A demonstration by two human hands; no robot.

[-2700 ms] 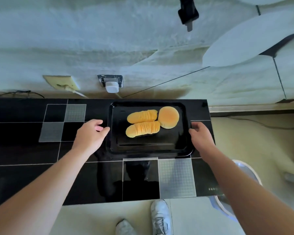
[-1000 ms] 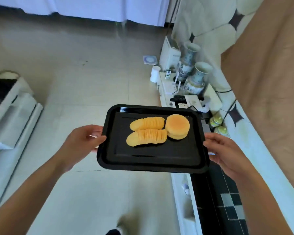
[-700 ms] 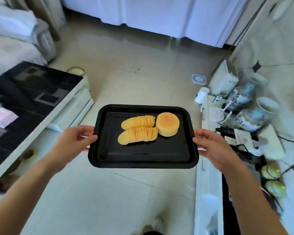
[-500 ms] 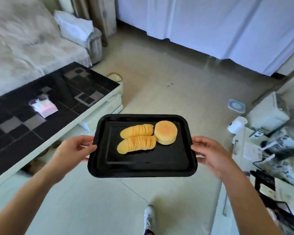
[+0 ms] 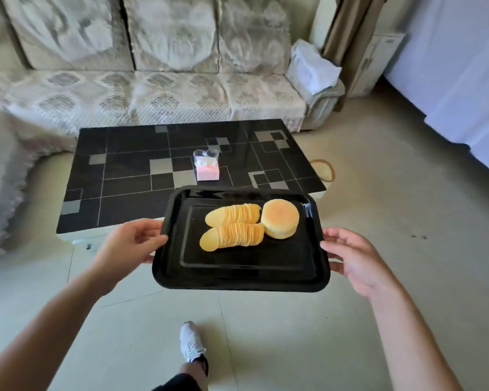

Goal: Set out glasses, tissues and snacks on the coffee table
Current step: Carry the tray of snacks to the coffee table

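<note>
Hands out ahead of us, our left hand [image 5: 130, 244] and right hand [image 5: 353, 261] each grip a short edge of the black tray [image 5: 237, 275], level above the floor. Chips [image 5: 232, 230] and a round cake [image 5: 280, 222] lie on it; the coffee table [image 5: 124, 170] ahead carries glasses [image 5: 206, 155] and tissues [image 5: 208, 172].

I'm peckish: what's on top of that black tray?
On the tray, two fanned rows of crisps beside one round cake. Whatever lies under them is covered.
</note>
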